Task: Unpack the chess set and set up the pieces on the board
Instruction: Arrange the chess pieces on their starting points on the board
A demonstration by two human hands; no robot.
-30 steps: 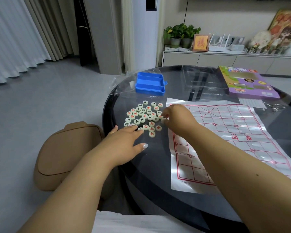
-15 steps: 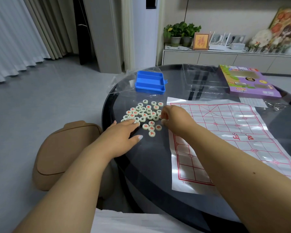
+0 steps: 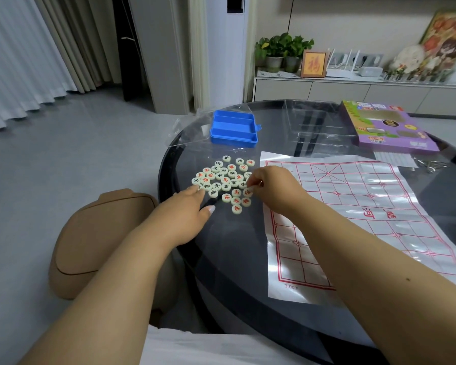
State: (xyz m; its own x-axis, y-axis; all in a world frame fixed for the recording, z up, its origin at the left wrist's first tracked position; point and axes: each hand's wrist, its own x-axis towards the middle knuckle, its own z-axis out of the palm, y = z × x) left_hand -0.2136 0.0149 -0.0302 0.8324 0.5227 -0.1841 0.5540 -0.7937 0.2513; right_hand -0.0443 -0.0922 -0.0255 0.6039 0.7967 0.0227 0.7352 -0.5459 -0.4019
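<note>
Currently I see both hands working over a round dark glass worktop [image 3: 234, 259]. My left hand [image 3: 187, 217] lies flat with its fingers straight, the fingertips touching the near-left edge of a loose cluster of chess pieces [image 3: 225, 179]; it grips nothing. My right hand [image 3: 271, 189] has its fingers curled, and the fingertips pinch one red-marked piece [image 3: 248, 192] at the cluster's right edge. The pieces are small pale discs with red or black characters, lying face up on the glass, just left of the board. The board [image 3: 366, 219] is a thin white sheet printed with a red grid, spread flat on the right half of the worktop; no piece stands on it. A blue tray [image 3: 233, 130] with long compartments sits beyond the pieces, resting on a clear plastic bag [image 3: 187, 127]. A purple box [image 3: 385, 127] lies at the far right of the worktop, with a second clear plastic sheet [image 3: 321, 127] between it and the tray. A tan seat [image 3: 98, 238] stands on the floor left of the worktop.
</note>
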